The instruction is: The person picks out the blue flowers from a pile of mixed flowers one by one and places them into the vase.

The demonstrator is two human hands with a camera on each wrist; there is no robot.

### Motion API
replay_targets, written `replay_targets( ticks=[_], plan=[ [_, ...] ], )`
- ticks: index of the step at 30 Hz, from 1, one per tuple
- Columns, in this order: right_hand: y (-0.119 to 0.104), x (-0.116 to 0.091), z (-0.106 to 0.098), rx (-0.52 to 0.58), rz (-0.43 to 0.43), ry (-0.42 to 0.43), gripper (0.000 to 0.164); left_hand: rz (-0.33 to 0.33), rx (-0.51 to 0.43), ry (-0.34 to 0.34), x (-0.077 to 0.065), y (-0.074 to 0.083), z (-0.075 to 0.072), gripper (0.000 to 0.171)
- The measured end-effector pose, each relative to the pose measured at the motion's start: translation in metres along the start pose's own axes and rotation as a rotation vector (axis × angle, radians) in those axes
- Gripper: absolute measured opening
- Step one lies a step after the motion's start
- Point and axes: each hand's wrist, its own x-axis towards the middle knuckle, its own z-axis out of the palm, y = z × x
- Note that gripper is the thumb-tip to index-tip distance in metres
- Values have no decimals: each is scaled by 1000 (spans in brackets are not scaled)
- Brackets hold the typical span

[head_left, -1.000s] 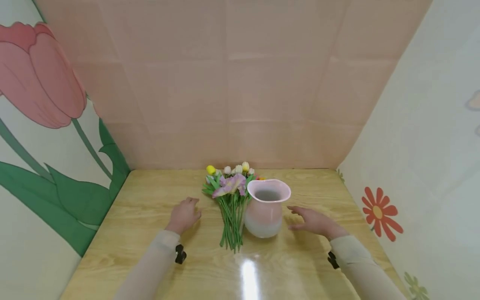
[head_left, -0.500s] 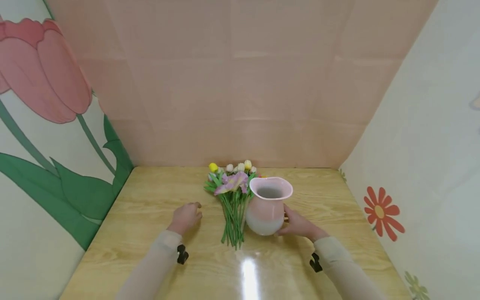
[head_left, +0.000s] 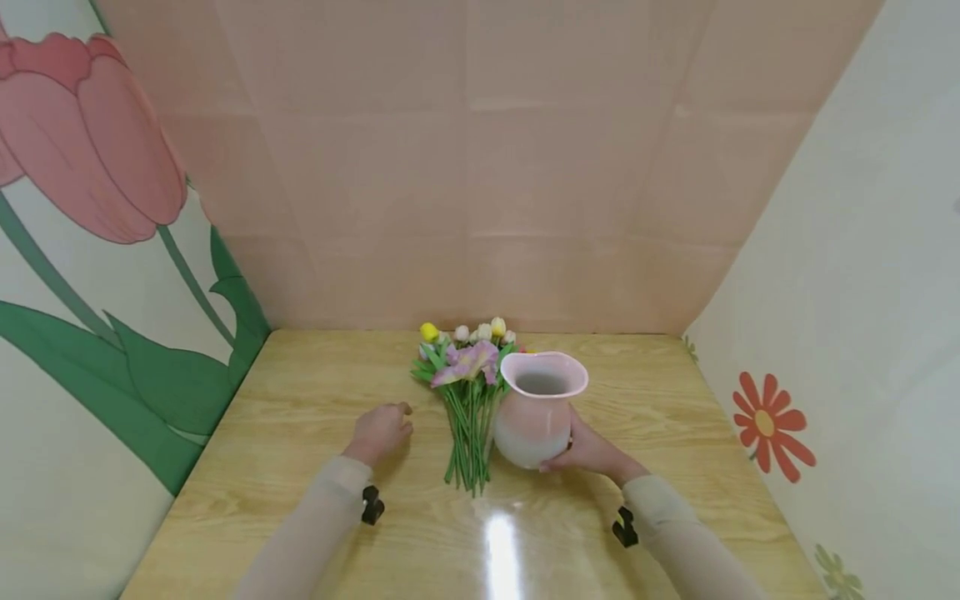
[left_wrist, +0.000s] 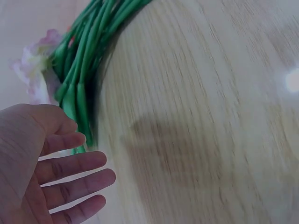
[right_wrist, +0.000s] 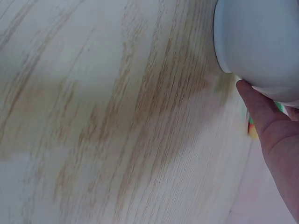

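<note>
A vase with a wavy rim, pink above and pale grey-white below, stands upright just right of a bunch of artificial flowers. My right hand holds the vase's right side, its thumb low at the front and its fingers partly hidden behind. In the right wrist view the thumb touches the vase's pale lower wall. Left of the flowers, my left hand hovers near the table with loosely bent fingers, holding nothing. Green stems lie just beyond those fingers in the left wrist view.
Everything lies on a light wood-grain table with a bright reflection at its front. A plain pinkish backdrop rises behind it. Side walls carry a painted tulip on the left and a red flower on the right.
My right hand has moved left from beside the vase and taken hold of its side. The left hand has barely moved, and the flowers remain in place.
</note>
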Motion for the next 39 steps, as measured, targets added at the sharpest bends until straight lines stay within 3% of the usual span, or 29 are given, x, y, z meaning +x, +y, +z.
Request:
replay_targets(
  ticks=[5,10,13,17,22,31,35,39],
  plan=[
    [1,-1,0,-29,19,5,111,48,-6,2,8,15,-1,30],
    [3,-6,1,-43,61,18,111,81,-114,-28,20,40,-1,26],
    [5,-9,2,-45,65,14,111,95,-186,-37,25,54,4,18],
    [7,-10,2,-38,48,5,111,103,-204,-35,30,69,18,7],
    [7,-9,2,-30,12,-2,111,66,-228,-44,29,82,35,19],
    [10,-7,1,-21,26,-13,111,-36,-297,-38,24,92,44,25],
    [6,-5,0,-25,13,-15,111,-40,-422,-42,25,90,46,25],
    [2,-2,-1,1,-14,-15,111,-74,-658,-64,22,91,40,16]
  ],
)
